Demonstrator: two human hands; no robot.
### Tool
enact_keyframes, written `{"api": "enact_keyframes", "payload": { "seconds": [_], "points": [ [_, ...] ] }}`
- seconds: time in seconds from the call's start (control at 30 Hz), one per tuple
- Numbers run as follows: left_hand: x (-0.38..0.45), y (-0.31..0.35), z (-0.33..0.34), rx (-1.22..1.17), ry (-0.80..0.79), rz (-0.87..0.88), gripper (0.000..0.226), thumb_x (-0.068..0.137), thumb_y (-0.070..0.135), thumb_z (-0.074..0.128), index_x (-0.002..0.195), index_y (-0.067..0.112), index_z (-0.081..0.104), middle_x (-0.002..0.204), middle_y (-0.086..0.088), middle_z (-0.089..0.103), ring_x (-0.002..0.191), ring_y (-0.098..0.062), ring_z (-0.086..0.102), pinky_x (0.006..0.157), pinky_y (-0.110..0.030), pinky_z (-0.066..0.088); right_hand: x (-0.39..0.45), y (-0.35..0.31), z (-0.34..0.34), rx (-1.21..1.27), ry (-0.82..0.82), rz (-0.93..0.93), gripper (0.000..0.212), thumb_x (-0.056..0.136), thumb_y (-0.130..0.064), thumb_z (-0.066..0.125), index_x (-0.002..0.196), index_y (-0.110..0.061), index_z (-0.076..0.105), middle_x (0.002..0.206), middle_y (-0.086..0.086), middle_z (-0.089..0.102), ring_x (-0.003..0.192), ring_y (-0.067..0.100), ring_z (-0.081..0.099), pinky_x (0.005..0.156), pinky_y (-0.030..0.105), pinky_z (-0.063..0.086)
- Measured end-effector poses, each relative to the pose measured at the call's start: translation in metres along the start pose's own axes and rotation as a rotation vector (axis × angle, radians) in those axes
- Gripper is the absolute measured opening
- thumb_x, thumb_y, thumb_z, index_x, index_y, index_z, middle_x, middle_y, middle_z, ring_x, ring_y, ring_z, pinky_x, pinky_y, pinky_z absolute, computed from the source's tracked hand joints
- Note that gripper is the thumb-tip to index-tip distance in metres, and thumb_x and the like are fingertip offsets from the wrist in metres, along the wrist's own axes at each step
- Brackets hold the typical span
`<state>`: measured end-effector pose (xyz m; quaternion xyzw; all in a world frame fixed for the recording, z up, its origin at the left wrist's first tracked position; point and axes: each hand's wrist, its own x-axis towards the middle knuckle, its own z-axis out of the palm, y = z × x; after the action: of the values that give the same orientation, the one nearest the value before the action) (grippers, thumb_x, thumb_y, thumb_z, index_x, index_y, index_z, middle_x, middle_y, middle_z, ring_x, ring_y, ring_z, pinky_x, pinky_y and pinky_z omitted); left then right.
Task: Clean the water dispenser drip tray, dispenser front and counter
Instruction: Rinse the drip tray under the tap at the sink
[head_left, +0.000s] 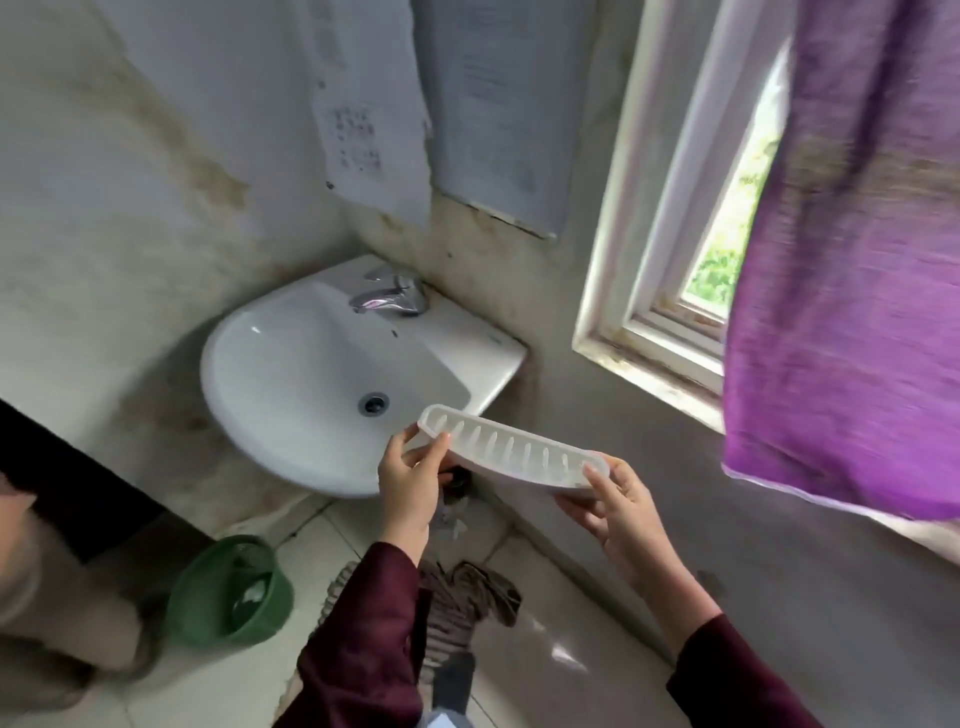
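- the white slotted drip tray (511, 451) hangs in the air in front of the white sink (291, 384), its left end overlapping the basin's near rim, well above the floor.
- its long axis runs from upper left to lower right, the slotted face turned up toward the camera.
- the left hand (410, 480) has its grip on the tray's left end, thumb and fingers pinching the rim.
- the right hand (618, 514) has its grip on the right end, thumb on top, fingers beneath.
- the sink basin shows only its drain (374, 403); a chrome tap (390, 297) sits at the back.
- a green bucket (231, 592) on the floor holds a little water.
- a purple curtain (852, 270) hangs by the window.
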<state>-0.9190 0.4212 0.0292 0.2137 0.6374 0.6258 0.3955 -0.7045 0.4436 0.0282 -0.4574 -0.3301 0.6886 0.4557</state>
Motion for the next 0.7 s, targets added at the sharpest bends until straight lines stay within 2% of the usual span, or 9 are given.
{"api": "enact_keyframes", "payload": {
  "seconds": [0.13,0.33,0.47,0.53,0.6,0.7],
  "points": [
    [0.066,0.006,-0.035,0.045,0.027,-0.006,0.032,0.086,0.021,0.068,0.115,0.016,0.053,0.098,-0.010,0.068,0.074,-0.019,0.069,0.063,-0.026,0.055,0.042,0.020,0.062,0.007,0.015,0.035,0.018,0.097,-0.013,0.046,0.111,-0.004,0.055,0.111,0.018,0.062,0.101,0.025,0.064,0.072,0.027,0.059],
    [0.141,0.008,-0.076,0.225,-0.019,0.024,0.012,0.089,0.031,0.064,0.096,0.031,0.054,0.097,-0.006,0.068,0.076,-0.015,0.071,0.070,-0.034,0.055,0.089,0.043,0.129,-0.036,0.069,0.055,0.022,0.097,-0.013,0.047,0.114,-0.001,0.055,0.113,0.023,0.063,0.102,0.031,0.065,0.080,0.034,0.058],
    [0.177,0.001,-0.100,0.376,-0.024,0.034,0.032,0.090,0.031,0.062,0.116,0.014,0.057,0.097,-0.004,0.067,0.079,-0.014,0.069,0.072,-0.030,0.050,0.114,0.052,0.157,-0.037,0.082,0.057,0.020,0.096,-0.012,0.050,0.110,-0.001,0.057,0.105,0.019,0.064,0.088,0.023,0.067,0.074,0.029,0.059],
    [0.188,-0.002,-0.112,0.478,-0.037,0.055,0.037,0.091,0.031,0.061,0.123,0.014,0.056,0.097,-0.004,0.066,0.086,-0.019,0.067,0.075,-0.029,0.048,0.125,0.056,0.167,-0.056,0.071,0.056,0.015,0.096,-0.012,0.051,0.105,-0.004,0.059,0.102,0.017,0.063,0.086,0.021,0.067,0.075,0.030,0.059],
    [0.193,-0.006,-0.122,0.603,-0.066,0.107,0.035,0.092,0.028,0.058,0.125,0.016,0.056,0.098,-0.003,0.065,0.086,-0.017,0.063,0.076,-0.027,0.046,0.135,0.058,0.174,-0.082,0.071,0.053,0.012,0.095,-0.012,0.051,0.102,-0.007,0.058,0.107,0.018,0.061,0.092,0.024,0.066,0.077,0.032,0.059],
    [0.193,-0.010,-0.133,0.796,-0.096,0.199,0.029,0.093,0.024,0.055,0.121,0.018,0.059,0.098,0.000,0.065,0.083,-0.012,0.060,0.074,-0.026,0.046,0.150,0.063,0.180,-0.167,0.117,0.044,0.021,0.095,-0.014,0.052,0.113,-0.003,0.054,0.120,0.023,0.055,0.106,0.033,0.062,0.082,0.038,0.057]
  ]
}}
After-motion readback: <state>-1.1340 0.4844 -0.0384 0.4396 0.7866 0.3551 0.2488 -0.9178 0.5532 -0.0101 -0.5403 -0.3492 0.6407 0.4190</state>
